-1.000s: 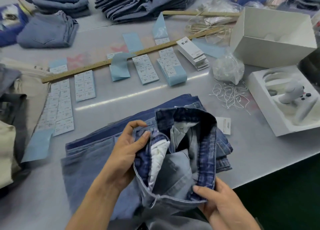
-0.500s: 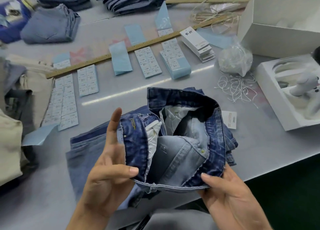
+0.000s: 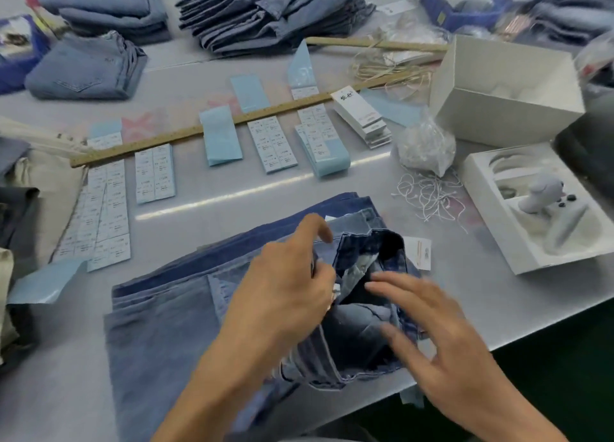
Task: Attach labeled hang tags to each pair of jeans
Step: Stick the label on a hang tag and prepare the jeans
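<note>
A stack of folded blue jeans lies at the table's near edge. The top pair's waistband stands open, showing the pale inner lining. My left hand grips the waistband's left edge, index finger raised. Blurred and with fingers spread, my right hand hovers over the open waist and holds nothing. A white hang tag lies on the table just right of the waistband. More hang tags are stacked farther back, and sheets of printed labels lie in rows.
Loose white strings and a crumpled plastic bag lie to the right. A white box and a white tray with a device stand far right. A wooden ruler crosses the middle. Folded jeans piles fill the back.
The raised waistband has come down onto the stack. My right hand has let go of it and now moves above the opening. My left hand has turned over onto the waistband's left edge.
</note>
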